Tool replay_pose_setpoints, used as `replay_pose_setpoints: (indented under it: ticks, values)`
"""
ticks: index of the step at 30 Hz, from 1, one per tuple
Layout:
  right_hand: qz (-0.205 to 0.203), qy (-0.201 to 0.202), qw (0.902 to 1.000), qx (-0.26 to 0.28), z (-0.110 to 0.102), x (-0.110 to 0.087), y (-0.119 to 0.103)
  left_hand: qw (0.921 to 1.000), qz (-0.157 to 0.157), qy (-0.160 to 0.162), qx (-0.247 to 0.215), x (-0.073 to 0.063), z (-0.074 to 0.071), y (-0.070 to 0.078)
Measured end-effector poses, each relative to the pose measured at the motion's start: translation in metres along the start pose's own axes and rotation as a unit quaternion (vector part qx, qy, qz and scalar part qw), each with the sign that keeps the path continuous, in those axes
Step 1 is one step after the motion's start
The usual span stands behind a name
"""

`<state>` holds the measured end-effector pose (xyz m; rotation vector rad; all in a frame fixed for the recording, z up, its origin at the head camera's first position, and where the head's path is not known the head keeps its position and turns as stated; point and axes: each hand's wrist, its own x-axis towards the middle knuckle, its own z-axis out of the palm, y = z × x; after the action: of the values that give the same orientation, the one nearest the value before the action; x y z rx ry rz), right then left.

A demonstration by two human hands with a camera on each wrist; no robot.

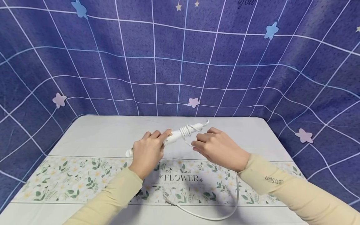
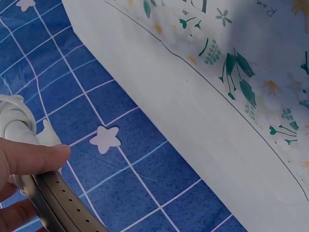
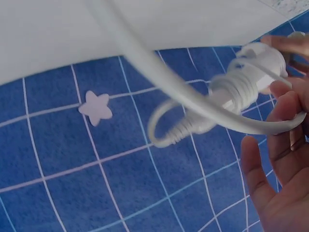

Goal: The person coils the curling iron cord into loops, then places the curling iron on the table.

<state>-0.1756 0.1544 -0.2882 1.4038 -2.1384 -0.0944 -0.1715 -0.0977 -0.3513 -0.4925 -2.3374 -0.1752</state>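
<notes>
My left hand (image 1: 148,147) grips a white hair straightener (image 1: 176,136) around its middle, holding it tilted over the table. In the left wrist view, the straightener's brownish plate part (image 2: 60,203), with a row of small holes, runs under the thumb. Several turns of white cord (image 1: 185,130) wrap the handle near its tail end. To the right, my right hand (image 1: 216,145) pinches the cord close to the handle. The right wrist view shows a loop of cord (image 3: 169,92) passing into the fingers of that hand. Its loose length hangs below the hand, ending in a plug (image 1: 170,198) on the table.
The white table (image 1: 112,131) carries a printed floral band (image 1: 92,178) with the word FLOWER. A blue grid-patterned cloth with stars (image 1: 168,72) rises behind and on both sides of it.
</notes>
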Motion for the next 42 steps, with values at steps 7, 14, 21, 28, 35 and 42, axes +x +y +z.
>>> replay_pose_setpoints:
  ticks: [7,14,21,28,35,42]
  values:
    - [-0.022,-0.003,0.9992,-0.034,-0.005,0.012,0.008,0.9997,0.019,-0.006,0.016,-0.003,0.002,0.003]
    - [-0.026,-0.002,0.9992,-0.03,-0.006,0.022,0.013,0.9993,0.029,-0.008,0.02,-0.004,0.003,0.007]
    - [-0.01,-0.007,0.9999,-0.009,-0.011,0.029,0.019,0.9978,0.057,0.009,0.031,-0.007,0.004,0.009]
    - [0.054,-0.078,0.9938,0.059,-0.021,0.036,0.017,0.9964,0.07,0.007,0.048,-0.007,0.004,0.01]
    - [0.061,-0.111,0.991,0.044,-0.028,0.04,0.013,0.996,0.07,0.001,0.056,-0.008,0.006,0.008]
    - [0.114,-0.113,0.9845,0.071,-0.033,0.043,0.017,0.9953,0.078,-0.009,0.057,-0.01,0.007,0.007]
